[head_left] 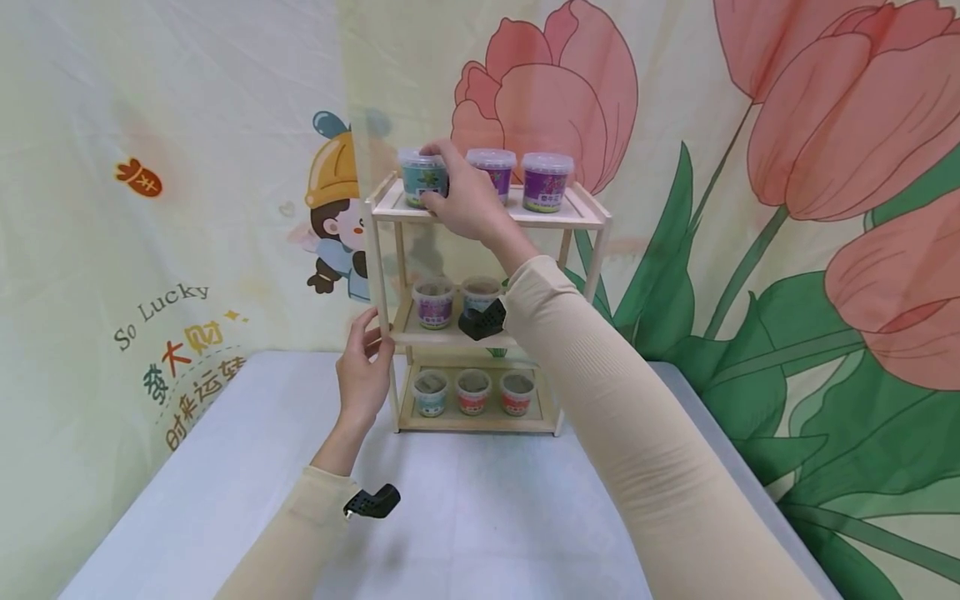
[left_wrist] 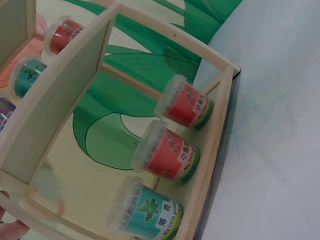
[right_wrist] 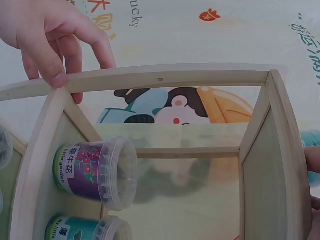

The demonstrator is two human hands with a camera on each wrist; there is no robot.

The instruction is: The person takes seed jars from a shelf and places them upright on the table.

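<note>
My right hand (head_left: 476, 200) reaches to the top left of a three-tier wooden rack (head_left: 491, 218). Thumb and fingers grip a teal lidded cup (head_left: 422, 177) there; in the right wrist view only fingertips (right_wrist: 314, 161) and a sliver of the cup show past the top board. My left hand (head_left: 363, 379) holds the rack's left post at the middle tier, thumb in front and fingers behind, as the right wrist view shows. Two purple cups, one (head_left: 546, 183) at the right and one (head_left: 501, 171) partly behind my right hand, stand on the top tier.
On the middle tier are a purple cup (head_left: 434, 304), a teal cup (head_left: 480, 292) and a red cup (left_wrist: 65, 36). The bottom tier bears a teal cup (head_left: 431, 396) and two red cups (head_left: 473, 393). A white-covered table (head_left: 465, 500) supports the rack, before a printed backdrop (head_left: 247, 108).
</note>
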